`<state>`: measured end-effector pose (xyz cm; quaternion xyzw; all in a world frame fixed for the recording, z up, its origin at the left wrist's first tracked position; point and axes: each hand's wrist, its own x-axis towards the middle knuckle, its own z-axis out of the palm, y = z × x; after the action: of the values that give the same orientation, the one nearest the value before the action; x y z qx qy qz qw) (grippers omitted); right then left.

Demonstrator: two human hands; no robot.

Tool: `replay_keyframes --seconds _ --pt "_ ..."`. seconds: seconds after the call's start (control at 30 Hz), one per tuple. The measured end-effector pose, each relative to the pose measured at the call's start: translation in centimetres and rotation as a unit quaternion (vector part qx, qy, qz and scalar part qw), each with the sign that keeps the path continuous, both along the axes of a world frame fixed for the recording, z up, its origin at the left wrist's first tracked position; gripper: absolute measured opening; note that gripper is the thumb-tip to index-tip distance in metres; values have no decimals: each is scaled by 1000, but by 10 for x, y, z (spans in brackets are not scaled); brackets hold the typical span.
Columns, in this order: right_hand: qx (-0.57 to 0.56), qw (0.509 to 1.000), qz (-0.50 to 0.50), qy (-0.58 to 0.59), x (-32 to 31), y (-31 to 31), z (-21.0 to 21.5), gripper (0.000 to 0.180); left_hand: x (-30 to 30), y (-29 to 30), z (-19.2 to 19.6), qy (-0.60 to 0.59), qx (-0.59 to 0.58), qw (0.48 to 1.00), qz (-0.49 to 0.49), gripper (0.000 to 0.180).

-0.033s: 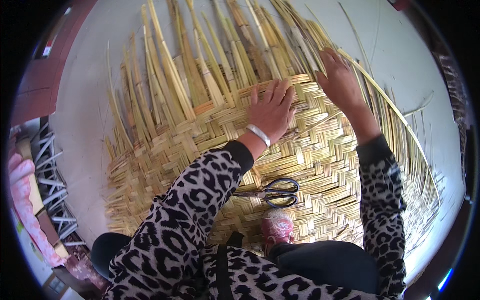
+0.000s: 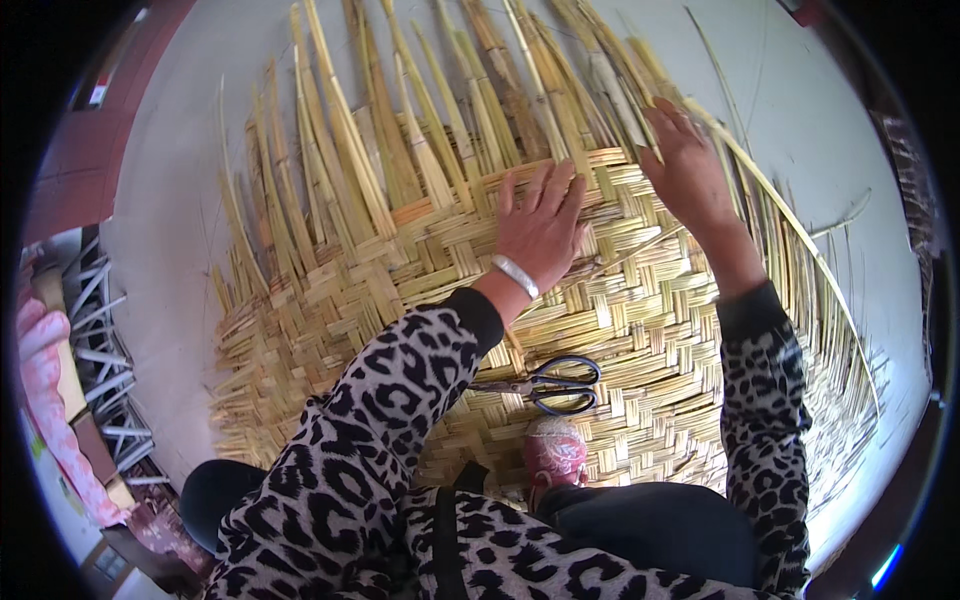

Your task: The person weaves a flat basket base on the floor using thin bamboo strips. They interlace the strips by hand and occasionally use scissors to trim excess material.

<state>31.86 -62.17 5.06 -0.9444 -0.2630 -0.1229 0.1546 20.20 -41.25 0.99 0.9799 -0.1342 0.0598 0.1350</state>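
Note:
A woven mat (image 2: 640,330) of split yellow-tan cane spreads under both arms, with loose strips (image 2: 430,130) fanning out past its far edge. My left hand (image 2: 542,220) lies flat on the weave near that edge, fingers spread. A bracelet circles its wrist. Farther right, my right hand (image 2: 690,175) has its fingers curled around cane strips (image 2: 645,75) at the far right of the fan; its fingertips are partly hidden. Those strips look blurred. Dark-handled scissors (image 2: 560,385) rest on the mat near my left forearm, and nothing touches their handles.
My red patterned shoe (image 2: 556,455) is on the mat just below the scissors. A long strip (image 2: 800,230) arcs along the right side. Pale floor (image 2: 165,300) surrounds the mat. At the left stand a metal rack (image 2: 105,350) and pink cloth (image 2: 45,350).
The strips at my right hand have shifted slightly and blurred. Both hands stay in nearly the same places, and the scissors have not moved on the mat.

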Motion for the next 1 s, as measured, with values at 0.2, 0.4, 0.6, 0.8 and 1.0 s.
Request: replay_keyframes --seconds 0.2,0.4,0.6,0.8,1.0 --pt "-136 979 -149 -11 30 -103 -11 50 -27 39 -7 33 16 995 98 70" --pt "-257 907 -274 192 31 -167 -34 42 -27 40 -13 47 20 995 90 66" --pt "-362 876 -285 146 48 -159 -7 26 -32 43 2 58 36 995 71 65" --pt "-350 883 -310 43 24 -149 67 37 -98 52 27 60 -5 997 41 47" --pt "321 920 -182 132 -22 -65 136 31 -79 62 65 -39 -230 972 26 58"
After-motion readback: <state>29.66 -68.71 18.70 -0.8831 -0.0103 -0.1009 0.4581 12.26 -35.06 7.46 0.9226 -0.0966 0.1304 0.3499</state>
